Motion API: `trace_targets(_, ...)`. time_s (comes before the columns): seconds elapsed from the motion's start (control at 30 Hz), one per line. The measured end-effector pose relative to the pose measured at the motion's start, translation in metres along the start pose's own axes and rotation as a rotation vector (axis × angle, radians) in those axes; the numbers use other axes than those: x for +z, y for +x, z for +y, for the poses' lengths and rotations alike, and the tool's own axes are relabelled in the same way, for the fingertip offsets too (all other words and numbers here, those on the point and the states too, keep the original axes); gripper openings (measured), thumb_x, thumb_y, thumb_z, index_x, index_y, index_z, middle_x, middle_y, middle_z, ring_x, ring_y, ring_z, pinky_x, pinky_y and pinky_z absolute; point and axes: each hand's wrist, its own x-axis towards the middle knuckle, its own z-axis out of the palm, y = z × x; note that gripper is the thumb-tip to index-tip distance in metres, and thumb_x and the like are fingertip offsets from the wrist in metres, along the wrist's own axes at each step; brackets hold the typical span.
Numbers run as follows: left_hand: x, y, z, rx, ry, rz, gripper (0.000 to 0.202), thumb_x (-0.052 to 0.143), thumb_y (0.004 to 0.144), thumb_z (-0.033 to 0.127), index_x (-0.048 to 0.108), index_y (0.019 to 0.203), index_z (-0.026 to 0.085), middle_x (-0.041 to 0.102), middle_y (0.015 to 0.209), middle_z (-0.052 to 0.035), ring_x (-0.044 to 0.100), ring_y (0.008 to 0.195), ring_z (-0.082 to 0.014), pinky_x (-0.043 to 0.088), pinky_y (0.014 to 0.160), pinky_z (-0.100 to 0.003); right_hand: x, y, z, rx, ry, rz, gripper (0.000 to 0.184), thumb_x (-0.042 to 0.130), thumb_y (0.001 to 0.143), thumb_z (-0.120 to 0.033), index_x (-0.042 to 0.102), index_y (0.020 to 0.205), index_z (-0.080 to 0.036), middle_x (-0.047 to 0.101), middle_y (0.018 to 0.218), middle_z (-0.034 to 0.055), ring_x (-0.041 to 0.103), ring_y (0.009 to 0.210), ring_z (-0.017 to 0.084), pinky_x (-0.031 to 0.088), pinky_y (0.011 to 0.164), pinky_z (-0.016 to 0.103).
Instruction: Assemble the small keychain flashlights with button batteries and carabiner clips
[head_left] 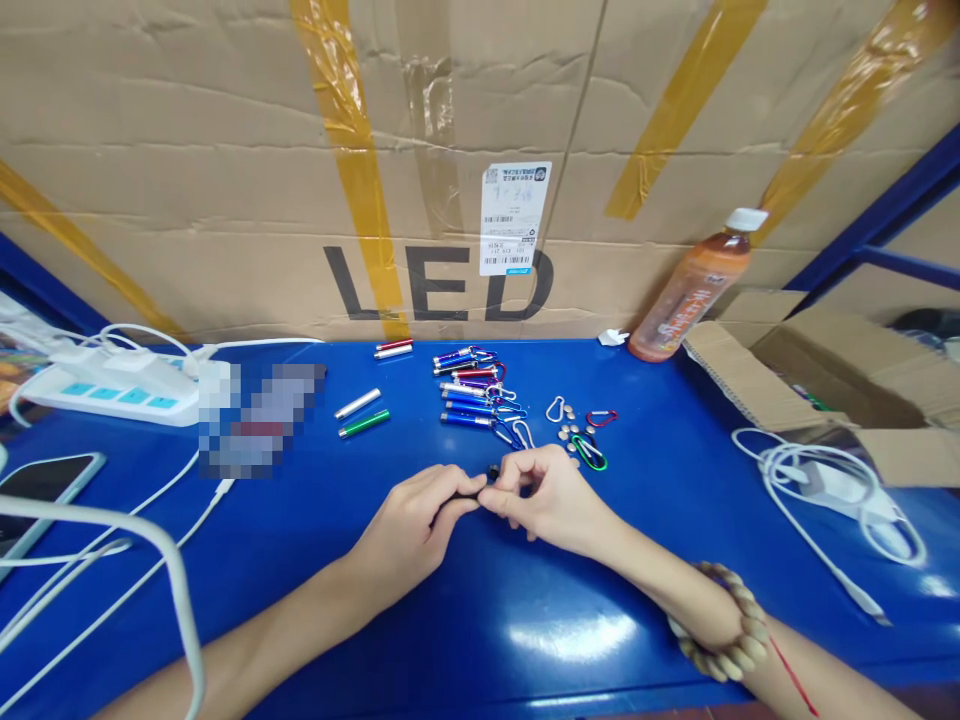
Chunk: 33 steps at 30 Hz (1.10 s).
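White cable (186, 610) curves nearest, at left. From distance, I have left hand (416, 520) and right hand (544, 500) pinching one small dark piece (493, 471) (unclear to me) over the near-middle bench (480, 610). Farther, clipped tubes (466, 408) look finished; four bare tubes (364, 424) and loose clips (589, 450) seem waiting.

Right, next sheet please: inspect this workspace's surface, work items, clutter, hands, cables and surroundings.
Surface: glossy blue tabletop.
Work items: clustered tubes with carabiners, loose green tube, small round discs, loose green carabiner.
Clutter: drink bottle, phone, open carton at right.
Hands: left hand and right hand meet, both apparently pinching a dark item, mostly hidden.
Cables: white cable and plugged power strip left; coiled cable with adapter right.
Surroundings: large cardboard box marked LED behind.
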Motion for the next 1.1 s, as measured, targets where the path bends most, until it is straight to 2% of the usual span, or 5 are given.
trace_targets(0.17,0.0,0.002,-0.005,0.016,0.051,0.05,0.016,0.044,0.086,0.017,0.058,0.078,0.018,0.066,0.078,-0.002,0.062,0.076,-0.0138,0.048,0.071,-0.024,0.008,0.002,0.004,0.21,0.102,0.0,0.041,0.07,0.062,-0.05,0.046,0.055,-0.016,0.048,0.042,-0.0058,0.041,0.031,0.004,0.035,0.028,0.015)
trace_targets(0.4,-0.004,0.012,0.005,-0.323,-0.222,0.159,0.014,0.049,0.082,0.024,0.056,0.092,0.018,0.066,0.081,-0.0004,0.063,0.073,-0.0118,0.05,0.068,-0.023,-0.026,0.008,-0.007,-0.132,-0.477,0.2,0.022,0.059,0.08,-0.034,0.054,0.067,-0.017,0.059,0.063,-0.0007,0.054,0.053,0.009,0.04,0.048,0.019)
trace_targets(0.6,-0.004,0.012,0.006,-0.402,-0.295,0.168,0.016,0.05,0.081,0.028,0.055,0.093,0.018,0.064,0.079,-0.0003,0.061,0.073,-0.0119,0.049,0.068,-0.023,-0.044,0.008,-0.005,-0.245,-0.926,-0.027,0.023,0.055,0.085,-0.037,0.064,0.073,-0.019,0.061,0.083,0.0015,0.058,0.074,0.013,0.038,0.058,0.021)
trace_targets(0.93,-0.003,0.01,0.006,-0.435,-0.3,0.129,0.02,0.048,0.083,0.03,0.056,0.099,0.02,0.062,0.075,0.0008,0.06,0.075,-0.013,0.045,0.069,-0.023,-0.058,0.006,-0.008,-0.038,-0.957,-0.182,0.02,0.077,0.064,-0.032,0.07,0.081,-0.025,0.067,0.084,-0.0019,0.062,0.074,0.015,0.042,0.056,0.021)
trace_targets(1.1,-0.004,0.009,0.007,-0.404,-0.286,0.078,0.023,0.047,0.084,0.029,0.059,0.103,0.021,0.064,0.082,0.0005,0.06,0.076,-0.0122,0.045,0.07,-0.021,-0.056,0.006,-0.007,-0.17,-0.761,-0.09,0.006,0.071,0.071,-0.022,0.068,0.076,-0.019,0.068,0.081,0.0007,0.063,0.068,0.013,0.047,0.058,0.022)
